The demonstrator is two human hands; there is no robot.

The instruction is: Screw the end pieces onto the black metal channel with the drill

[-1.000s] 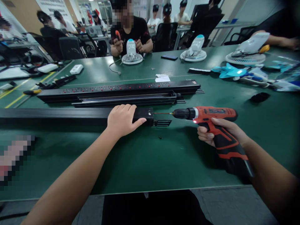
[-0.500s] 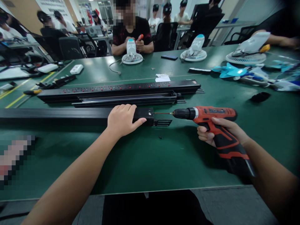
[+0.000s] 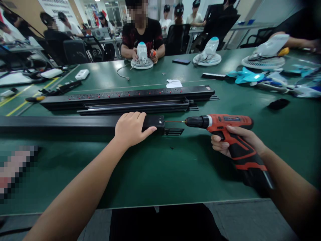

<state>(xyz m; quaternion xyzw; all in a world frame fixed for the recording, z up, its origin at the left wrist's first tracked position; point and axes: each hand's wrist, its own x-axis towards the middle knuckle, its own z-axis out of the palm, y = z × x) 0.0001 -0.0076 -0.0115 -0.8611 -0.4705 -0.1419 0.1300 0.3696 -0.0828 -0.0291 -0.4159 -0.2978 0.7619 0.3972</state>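
Where the driver bit (image 3: 175, 121) is being held against or just beside the end face: the long black bar (image 3: 62, 122) is being worked on as it is being supported lengthwise by the desk (image 3: 160, 180); whether a screw is being turned cannot be told.
Left hand (image 3: 130, 127): being laid over the bar close to its right end, fingers bent over the far side, thumb spread toward the end; the bar is apparently being steadied.
Right hand (image 3: 250, 138): being wrapped around the grip of the red-and-black cordless drill (image 3: 230, 123), fingers curled near the trigger; whether it is being pulled cannot be told.
Slotted bracket (image 3: 174, 132): being carried at the bar's right end, already in place; how firmly it is being held is being hidden.
Progress: work at this end is being judged as under way, not finished; any fastening left is being concealed by the viewing angle.
Small dark piece (image 3: 172, 147): being left loose on the desk, too small to be identified.
Socket strip (image 3: 125, 95): being kept beyond the bar, its row of red switches being shown.
Lettering: being blurred past reading on the drill's side label (image 3: 232, 118) and the wall sign (image 3: 56, 6); no brand is being made legible.
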